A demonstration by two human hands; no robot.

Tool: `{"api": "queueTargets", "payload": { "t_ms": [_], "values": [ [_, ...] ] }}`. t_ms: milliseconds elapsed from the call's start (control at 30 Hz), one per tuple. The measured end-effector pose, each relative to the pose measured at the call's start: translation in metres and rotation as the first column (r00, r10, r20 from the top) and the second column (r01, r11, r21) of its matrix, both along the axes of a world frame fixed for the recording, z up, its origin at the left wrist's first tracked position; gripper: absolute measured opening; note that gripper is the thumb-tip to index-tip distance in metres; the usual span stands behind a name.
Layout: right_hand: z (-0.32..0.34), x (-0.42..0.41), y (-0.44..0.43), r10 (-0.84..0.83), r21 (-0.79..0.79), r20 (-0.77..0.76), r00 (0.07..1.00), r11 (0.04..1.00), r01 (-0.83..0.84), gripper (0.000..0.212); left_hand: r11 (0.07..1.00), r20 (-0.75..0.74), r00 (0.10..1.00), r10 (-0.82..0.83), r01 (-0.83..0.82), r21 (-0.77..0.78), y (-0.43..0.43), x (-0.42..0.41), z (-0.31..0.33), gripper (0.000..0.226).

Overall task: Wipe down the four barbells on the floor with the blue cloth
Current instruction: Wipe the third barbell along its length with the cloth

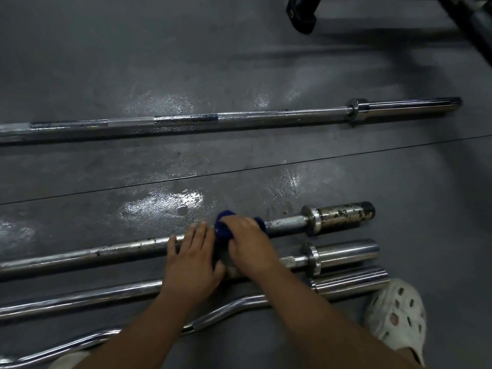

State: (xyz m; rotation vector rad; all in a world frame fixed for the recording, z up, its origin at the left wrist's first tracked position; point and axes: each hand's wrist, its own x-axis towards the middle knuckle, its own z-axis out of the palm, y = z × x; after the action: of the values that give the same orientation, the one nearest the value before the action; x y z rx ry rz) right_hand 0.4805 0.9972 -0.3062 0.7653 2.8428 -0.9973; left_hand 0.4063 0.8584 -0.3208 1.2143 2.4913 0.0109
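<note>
Several steel barbells lie side by side on the grey floor. A long bar (239, 119) lies farthest away. Nearer, a rusty-sleeved bar (111, 250) runs left to right. The blue cloth (223, 230) is wrapped around its shaft, and my right hand (250, 241) grips the cloth and bar. My left hand (190, 259) rests on the same bar just left of the cloth, fingers spread. Below lie a shiny straight bar (343, 253), another straight bar (80, 299) and a curl bar (229, 307), partly hidden by my arms.
Wet shiny patches (159, 206) mark the floor between the far bar and the rusty one. A black machine frame (303, 14) stands at the top right. My foot in a white perforated clog (396, 315) sits at the lower right by the bar ends.
</note>
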Motion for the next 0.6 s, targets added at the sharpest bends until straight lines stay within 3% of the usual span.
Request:
{"api": "queueTargets", "payload": {
  "t_ms": [67, 133, 200, 267, 333, 400, 433, 467, 533, 567, 600],
  "values": [
    [0.0, 0.017, 0.023, -0.205, 0.066, -0.024, 0.978, 0.976, 0.206, 0.049, 1.0, 0.011, 1.0, 0.008, -0.008, 0.002, -0.001, -0.003, 0.002, 0.079],
    [-0.002, 0.044, 0.053, -0.507, 0.14, -0.016, 0.862, 0.852, 0.504, 0.042, 1.0, 0.019, 1.0, 0.009, -0.009, 0.004, -0.003, -0.004, 0.002, 0.08],
    [-0.005, 0.057, 0.059, -0.608, 0.206, -0.024, 0.793, 0.774, 0.599, 0.039, 1.0, 0.016, 1.0, 0.008, -0.008, 0.001, -0.003, -0.003, 0.002, 0.08],
    [-0.005, 0.041, 0.035, -0.616, 0.164, -0.057, 0.785, 0.77, 0.616, 0.038, 1.0, 0.026, 1.0, 0.013, -0.012, -0.007, -0.004, -0.001, 0.001, 0.079],
    [-0.007, 0.026, 0.006, -0.399, 0.122, -0.072, 0.914, 0.906, 0.405, 0.041, 1.0, 0.022, 1.0, 0.012, -0.013, 0.008, -0.002, -0.002, 0.001, 0.079],
    [-0.009, 0.027, 0.003, -0.154, 0.146, -0.078, 0.985, 0.976, 0.164, 0.045, 1.0, 0.028, 1.0, 0.007, -0.008, 0.023, -0.002, -0.003, 0.003, 0.082],
    [-0.01, 0.03, 0.014, -0.169, 0.142, -0.067, 0.983, 0.974, 0.177, 0.045, 1.0, 0.036, 0.999, 0.006, -0.007, 0.029, -0.002, -0.004, 0.004, 0.084],
    [-0.01, 0.036, 0.026, -0.3, 0.136, -0.038, 0.953, 0.943, 0.303, 0.044, 0.999, 0.044, 0.999, 0.002, -0.003, 0.032, -0.003, -0.005, 0.004, 0.086],
    [-0.007, 0.047, 0.031, -0.589, 0.179, 0.036, 0.807, 0.798, 0.575, 0.041, 1.0, 0.054, 0.999, 0.004, -0.005, 0.018, -0.003, -0.006, 0.004, 0.087],
    [-0.004, 0.044, 0.022, -0.622, 0.196, 0.057, 0.781, 0.774, 0.602, 0.04, 1.0, 0.053, 0.999, 0.009, -0.01, 0.008, -0.002, -0.005, 0.004, 0.086],
    [0.001, 0.037, 0.009, -0.559, 0.191, 0.063, 0.827, 0.82, 0.54, 0.039, 1.0, 0.053, 0.998, 0.018, -0.018, 0.001, -0.002, -0.004, 0.004, 0.084]
  ]
}}
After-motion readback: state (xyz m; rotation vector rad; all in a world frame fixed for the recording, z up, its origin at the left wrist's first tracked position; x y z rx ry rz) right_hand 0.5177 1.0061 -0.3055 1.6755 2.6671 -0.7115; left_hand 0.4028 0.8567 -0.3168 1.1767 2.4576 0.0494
